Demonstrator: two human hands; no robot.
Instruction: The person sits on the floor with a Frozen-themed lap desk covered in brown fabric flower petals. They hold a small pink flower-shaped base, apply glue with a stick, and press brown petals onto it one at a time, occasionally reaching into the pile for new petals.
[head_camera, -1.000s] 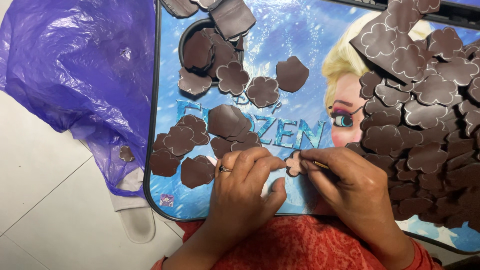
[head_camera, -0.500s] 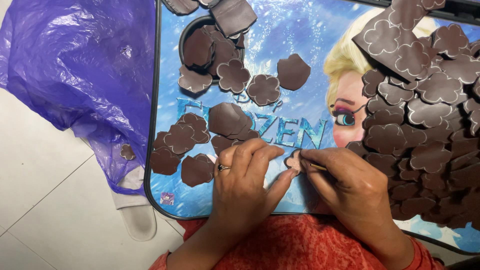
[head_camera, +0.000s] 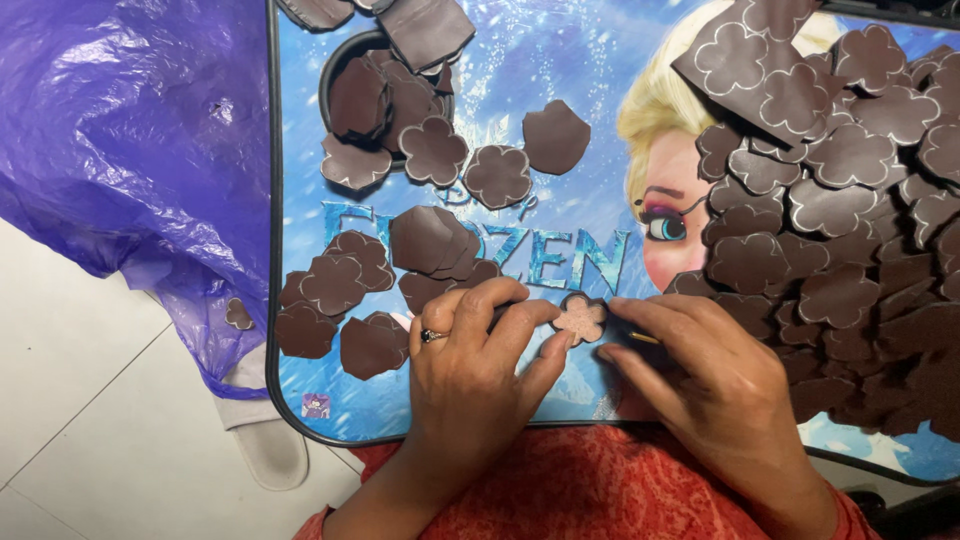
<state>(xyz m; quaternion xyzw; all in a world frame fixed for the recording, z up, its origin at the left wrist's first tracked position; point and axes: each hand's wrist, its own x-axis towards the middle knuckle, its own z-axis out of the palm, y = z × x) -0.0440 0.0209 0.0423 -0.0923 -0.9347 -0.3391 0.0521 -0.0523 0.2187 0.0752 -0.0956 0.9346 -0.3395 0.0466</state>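
Both hands pinch one small flower-shaped cutout (head_camera: 581, 318) on the picture-printed tray (head_camera: 300, 425), the left hand (head_camera: 478, 372) gripping its edge, the right hand (head_camera: 715, 385) perhaps gripping a thin tool; steady, gentle finger pressure would avoid tearing it.

Both hands pinch one small flower-shaped cutout over a printed blue tray

The left hand (head_camera: 470, 370) and right hand (head_camera: 715, 385) hold the pale cutout (head_camera: 581, 318) between fingertips; brown flower cutouts (head_camera: 830, 210) heap at right; a purple plastic bag (head_camera: 120, 140) lies left of the tray (head_camera: 560, 60).
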